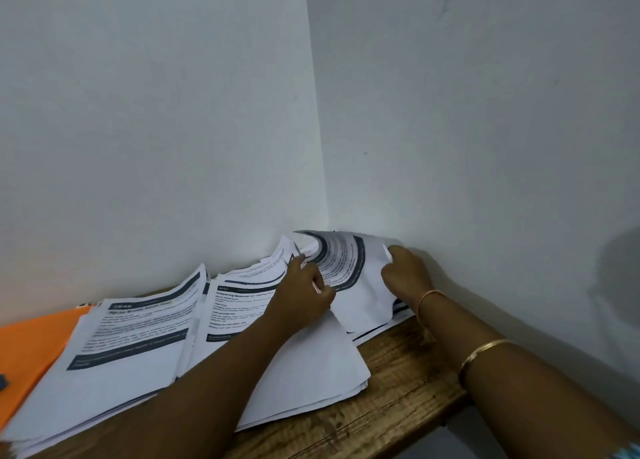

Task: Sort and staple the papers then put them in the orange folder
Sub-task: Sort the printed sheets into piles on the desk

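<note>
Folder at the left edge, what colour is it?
The folder is orange, shown in the head view.

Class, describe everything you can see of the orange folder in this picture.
The orange folder lies flat at the left end of the wooden table, cut off by the picture's edge. It is plain bright orange, smooth, perhaps thin card. Printed papers overlap its right side; a small dark object rests on it.
</note>
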Tool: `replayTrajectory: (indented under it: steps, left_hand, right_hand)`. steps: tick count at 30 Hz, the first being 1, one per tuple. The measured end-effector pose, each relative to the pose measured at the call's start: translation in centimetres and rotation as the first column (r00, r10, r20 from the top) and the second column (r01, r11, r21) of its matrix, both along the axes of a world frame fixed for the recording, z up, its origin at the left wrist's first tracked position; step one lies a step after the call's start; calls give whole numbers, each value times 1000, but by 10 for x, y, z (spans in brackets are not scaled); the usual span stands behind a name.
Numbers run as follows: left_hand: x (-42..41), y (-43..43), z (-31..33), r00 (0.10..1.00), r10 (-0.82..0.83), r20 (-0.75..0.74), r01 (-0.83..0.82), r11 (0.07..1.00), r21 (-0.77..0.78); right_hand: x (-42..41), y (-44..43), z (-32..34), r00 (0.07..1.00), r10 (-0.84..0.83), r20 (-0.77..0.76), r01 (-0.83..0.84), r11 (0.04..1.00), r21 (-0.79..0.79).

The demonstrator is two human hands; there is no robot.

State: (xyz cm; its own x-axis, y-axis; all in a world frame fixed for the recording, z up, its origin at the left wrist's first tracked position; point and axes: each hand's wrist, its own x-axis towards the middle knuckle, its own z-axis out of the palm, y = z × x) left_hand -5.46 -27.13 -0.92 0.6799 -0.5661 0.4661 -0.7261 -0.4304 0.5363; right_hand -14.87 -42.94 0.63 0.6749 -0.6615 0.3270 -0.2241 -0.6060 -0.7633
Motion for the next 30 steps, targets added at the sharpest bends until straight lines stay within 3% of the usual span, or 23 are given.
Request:
replayTrajectory:
  steps: [5, 10, 14, 17, 19, 21, 23, 25, 27, 30]
  left_hand:
    - [1, 5, 3, 993, 41, -113, -51, 994, -93]
    - [-4, 10, 14, 897, -2, -441, -148, 941, -306]
    - [-2, 14, 21, 862, 7, -507, -204, 920, -334]
    - [-4, 13, 23, 851, 8, -525, -207, 924, -321]
    - [-5, 10, 22, 842, 14, -539, -204, 933, -295]
    - [-7, 8, 22, 829, 15, -559, -208, 937, -282]
    - [-9, 6, 21, 803, -4, -595, -210, 934, -289]
    - [-10, 5, 20, 774, -28, -632, -208, 932, -296]
    - [-11, 3, 18, 766, -48, -641, -189, 936, -296]
    - [-12, 3, 17, 792, -31, -610, -167, 950, -265]
  right_hand:
    - [4, 3, -5, 986, -160, 57, 166, 977, -131]
    - [7, 0, -6, 1000, -15, -2, 16, 999, 33]
    - [8, -4, -10, 999, 29, -46, -20, 982, 185]
    - [8, -2, -11, 998, -57, 6, 55, 974, 219]
    - [6, 0, -9, 983, -147, 110, 137, 986, 94]
    - [2, 3, -8, 969, -201, 145, 228, 953, -199]
    - [1, 4, -11, 946, -290, 148, 322, 769, -552]
    - [0, 10, -11, 954, -243, 176, 294, 641, -710]
    - [0, 22, -12, 994, -108, -24, 57, 692, -720]
    - [4, 37, -21, 884, 4, -467, -252, 846, -470]
